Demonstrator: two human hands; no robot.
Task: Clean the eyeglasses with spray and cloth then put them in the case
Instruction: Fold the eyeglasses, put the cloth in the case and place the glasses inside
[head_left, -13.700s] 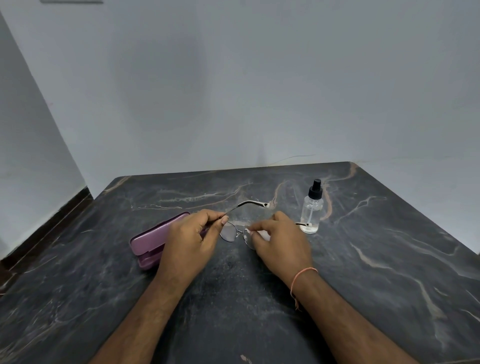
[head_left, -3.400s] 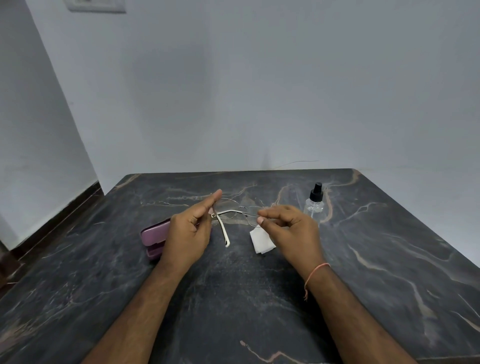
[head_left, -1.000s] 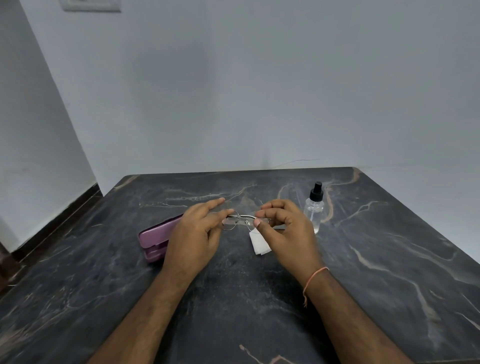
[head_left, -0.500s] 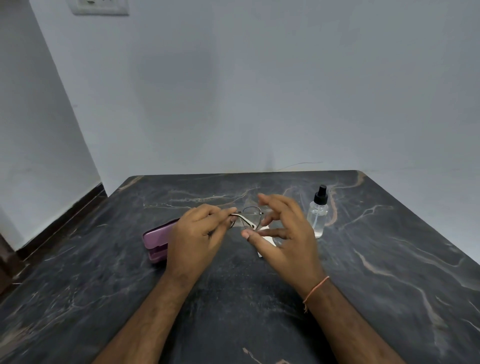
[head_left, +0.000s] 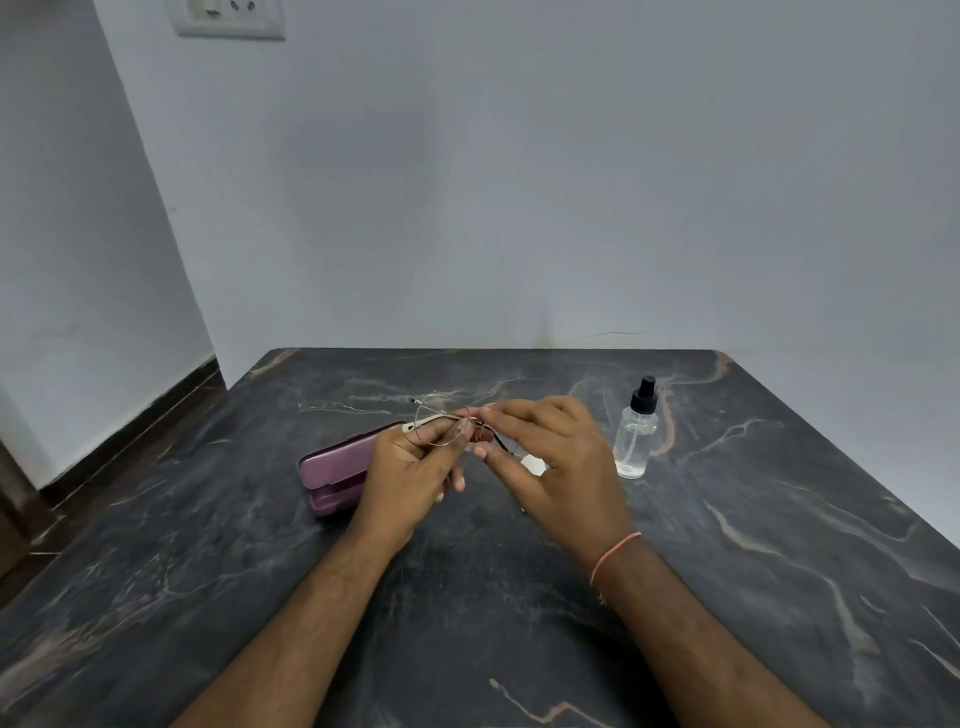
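Note:
Thin-rimmed eyeglasses with cream temples are held folded just above the dark marble table. My left hand grips them at the lens and temple. My right hand pinches the frame near the bridge with fingertips and thumb. A purple glasses case lies shut on the table behind my left hand, partly hidden by it. A small white cloth lies on the table under my right hand, mostly covered. A clear spray bottle with a black nozzle stands upright to the right of my right hand.
A pale wall rises right behind the table's far edge, with a socket plate high up on the left. The floor and a dark skirting show past the table's left edge. An orange thread band circles my right wrist.
The glasses have gone from temples spread to folded. Within the last half second my right hand closed back onto the frame near the bridge, and the glasses shifted slightly left.

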